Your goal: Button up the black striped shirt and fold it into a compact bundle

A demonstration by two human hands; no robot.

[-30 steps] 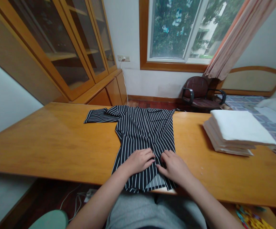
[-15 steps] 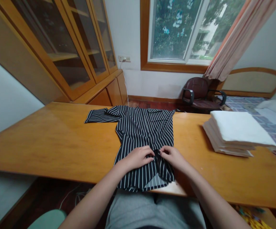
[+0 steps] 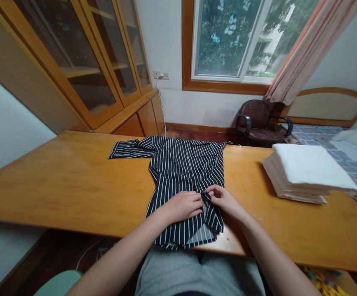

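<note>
A black shirt with white stripes [image 3: 178, 164] lies spread on the wooden table [image 3: 82, 185], one sleeve stretched out to the left. Its lower front is parted near the hem, where the paler inner side shows. My left hand [image 3: 186, 205] rests on the left front panel, fingers curled at the opening edge on the cloth. On the other side of the opening, my right hand [image 3: 223, 200] pinches the edge of the right front panel and lifts it slightly. The fingertips of both hands are close together. Any button between them is too small to make out.
A stack of folded white cloth-like sheets [image 3: 314, 164] stands on the table to the right. Beyond the table are a dark red armchair [image 3: 255, 119] and a bed [image 3: 308, 133]. A glass-fronted cabinet [image 3: 104, 82] rises at the back left. A pale green stool [image 3: 58, 283] is below.
My right hand has shifted slightly up and left, lifting the panel edge so the gap shows wider. My left hand's fingers have curled more closely over the cloth.
</note>
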